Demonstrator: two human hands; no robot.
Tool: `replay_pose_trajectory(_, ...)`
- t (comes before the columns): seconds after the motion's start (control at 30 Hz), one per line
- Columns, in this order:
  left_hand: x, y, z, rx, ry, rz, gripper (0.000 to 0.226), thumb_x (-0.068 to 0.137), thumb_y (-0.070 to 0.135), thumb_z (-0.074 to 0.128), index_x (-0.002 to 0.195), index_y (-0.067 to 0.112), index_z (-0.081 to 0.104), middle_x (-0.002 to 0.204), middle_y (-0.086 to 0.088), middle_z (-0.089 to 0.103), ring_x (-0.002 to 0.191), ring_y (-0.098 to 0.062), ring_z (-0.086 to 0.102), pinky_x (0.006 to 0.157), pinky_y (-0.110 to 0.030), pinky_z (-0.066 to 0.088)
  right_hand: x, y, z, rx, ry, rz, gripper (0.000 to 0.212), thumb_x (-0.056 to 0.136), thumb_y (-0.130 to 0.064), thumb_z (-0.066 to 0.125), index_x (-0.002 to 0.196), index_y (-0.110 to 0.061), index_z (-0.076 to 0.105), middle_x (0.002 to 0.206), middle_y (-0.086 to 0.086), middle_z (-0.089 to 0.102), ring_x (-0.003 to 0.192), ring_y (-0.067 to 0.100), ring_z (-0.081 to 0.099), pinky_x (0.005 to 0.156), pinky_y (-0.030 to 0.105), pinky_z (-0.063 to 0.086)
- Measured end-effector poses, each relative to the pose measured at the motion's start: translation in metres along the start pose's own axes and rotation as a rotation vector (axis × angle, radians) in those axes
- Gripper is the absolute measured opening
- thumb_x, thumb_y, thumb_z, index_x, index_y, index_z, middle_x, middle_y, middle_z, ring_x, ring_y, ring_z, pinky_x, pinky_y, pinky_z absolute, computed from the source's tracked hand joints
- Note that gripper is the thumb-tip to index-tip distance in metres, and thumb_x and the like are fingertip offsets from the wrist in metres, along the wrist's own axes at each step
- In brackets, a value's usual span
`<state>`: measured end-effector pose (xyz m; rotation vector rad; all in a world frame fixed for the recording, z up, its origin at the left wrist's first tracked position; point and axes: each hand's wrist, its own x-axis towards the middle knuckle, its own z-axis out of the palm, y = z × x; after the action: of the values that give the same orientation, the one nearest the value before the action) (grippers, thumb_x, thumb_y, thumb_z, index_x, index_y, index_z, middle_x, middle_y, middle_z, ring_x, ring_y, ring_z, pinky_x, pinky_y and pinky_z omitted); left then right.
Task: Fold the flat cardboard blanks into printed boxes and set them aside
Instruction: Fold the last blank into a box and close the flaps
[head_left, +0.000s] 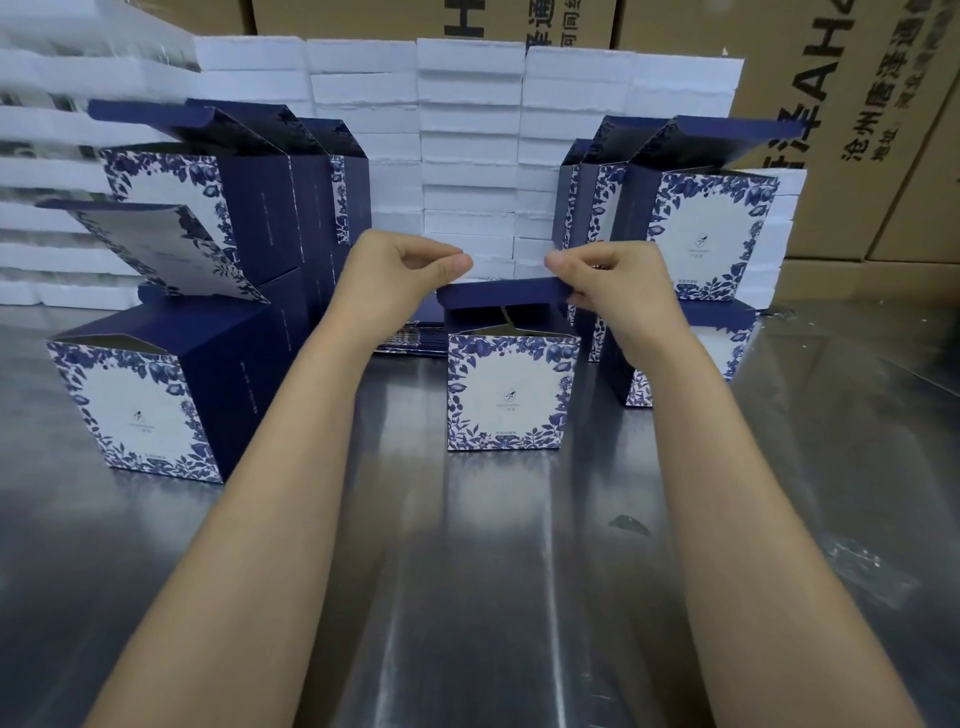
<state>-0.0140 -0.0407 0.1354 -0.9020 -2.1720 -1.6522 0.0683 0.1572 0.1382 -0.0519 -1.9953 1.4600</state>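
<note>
A white box with blue floral print (511, 392) stands upright in the middle of the steel table (519, 597). Its dark blue top flap (498, 293) is raised and bent over. My left hand (400, 273) pinches the flap's left end between thumb and fingers. My right hand (608, 278) pinches its right end. Behind the box lies a low pile of flat dark blue blanks (410, 338), partly hidden by my left forearm.
Folded printed boxes with open lids stand stacked at the left (140, 410) and at the right (711, 239). A wall of white foam blocks (467, 156) runs behind them. Brown printed cartons (852, 104) rise at the back right.
</note>
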Motion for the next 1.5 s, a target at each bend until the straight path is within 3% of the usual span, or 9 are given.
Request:
replay_pose_trajectory(0.1,-0.001,-0.001,0.0,0.023,-0.131,-0.089,0.007,0.084,0.027,0.075,0.091,0.027,0.074,0.088,0.019,0.073,0.086,0.01,0.065,0.078,-0.005,0.045,0.001,0.001,-0.004,0.078,-0.036,0.12,0.007,0.081,-0.012,0.077,0.088,-0.01,0.074,0.071,-0.006,0.07,0.062,0.002,0.063,0.062,0.015,0.053)
replay_pose_trajectory(0.3,-0.006,-0.015,0.012,-0.042,-0.297,-0.54,0.065,0.08,0.036,0.077,0.138,0.023,0.05,0.13,0.003,0.058,0.112,-0.017,0.058,0.102,-0.041,0.048,0.0,0.018,-0.001,-0.247,-0.099,0.179,0.037,0.079,-0.011,0.077,0.114,-0.016,0.07,0.108,-0.001,0.062,0.089,0.008,0.055,0.082,0.022,0.04)
replay_pose_trajectory(0.5,-0.007,-0.02,0.023,-0.28,-0.368,-0.692,0.013,0.088,0.026,0.066,0.097,0.02,0.059,0.1,-0.001,0.068,0.09,-0.021,0.063,0.082,-0.043,0.048,-0.002,0.029,0.016,-0.055,-0.211,0.444,0.053,0.08,-0.026,0.064,0.132,-0.029,0.05,0.131,-0.004,0.054,0.115,0.017,0.056,0.101,0.047,0.046)
replay_pose_trajectory(0.63,-0.008,-0.015,0.025,-0.278,-0.394,-0.743,0.012,0.088,0.031,0.067,0.095,0.022,0.065,0.094,-0.003,0.069,0.082,-0.022,0.064,0.08,-0.047,0.047,0.0,0.029,0.021,-0.148,-0.227,0.456,0.072,0.079,-0.041,0.07,0.143,-0.03,0.039,0.124,-0.01,0.051,0.106,0.011,0.057,0.085,0.036,0.051)
replay_pose_trajectory(0.9,-0.007,-0.003,0.019,-0.155,-0.361,-0.695,0.017,0.089,0.027,0.069,0.091,0.013,0.061,0.089,-0.01,0.064,0.079,-0.027,0.06,0.088,-0.054,0.054,-0.002,0.024,0.016,-0.125,-0.253,0.479,0.068,0.083,-0.034,0.068,0.144,-0.031,0.037,0.126,-0.006,0.058,0.1,0.014,0.064,0.085,0.038,0.057)
replay_pose_trajectory(1.0,-0.004,0.0,0.006,-0.098,-0.417,-0.613,0.025,0.09,0.012,0.067,0.114,0.008,0.063,0.114,-0.01,0.069,0.098,-0.025,0.063,0.092,-0.05,0.054,-0.006,0.016,0.007,-0.063,-0.249,0.472,0.027,0.089,-0.032,0.063,0.113,-0.038,0.053,0.094,-0.006,0.066,0.069,0.008,0.065,0.06,0.027,0.058)
replay_pose_trajectory(1.07,-0.004,-0.003,-0.002,-0.161,-0.424,-0.533,0.042,0.089,-0.001,0.064,0.128,0.015,0.058,0.121,-0.002,0.068,0.109,-0.02,0.065,0.094,-0.044,0.054,-0.008,0.015,0.003,-0.024,-0.269,0.445,0.013,0.09,-0.034,0.063,0.102,-0.035,0.059,0.096,-0.007,0.066,0.083,0.013,0.064,0.072,0.035,0.059)
replay_pose_trajectory(1.3,-0.003,-0.025,0.01,-0.318,0.08,-0.396,0.08,0.082,-0.001,0.073,0.149,0.011,0.031,0.138,-0.003,0.052,0.119,-0.016,0.055,0.092,-0.023,0.047,-0.008,0.023,0.017,0.197,-0.087,0.303,0.019,0.092,-0.01,0.064,0.106,-0.005,0.053,0.122,0.017,0.062,0.101,0.023,0.067,0.064,0.026,0.059)
replay_pose_trajectory(1.5,-0.002,-0.021,0.036,-0.31,0.205,-0.511,0.036,0.103,0.044,0.038,0.105,0.012,0.054,0.099,0.002,0.061,0.087,-0.015,0.059,0.072,-0.028,0.048,-0.01,0.028,0.029,0.251,-0.179,0.378,0.044,0.09,-0.009,0.066,0.129,-0.004,0.049,0.128,0.014,0.059,0.106,0.023,0.066,0.081,0.028,0.058)
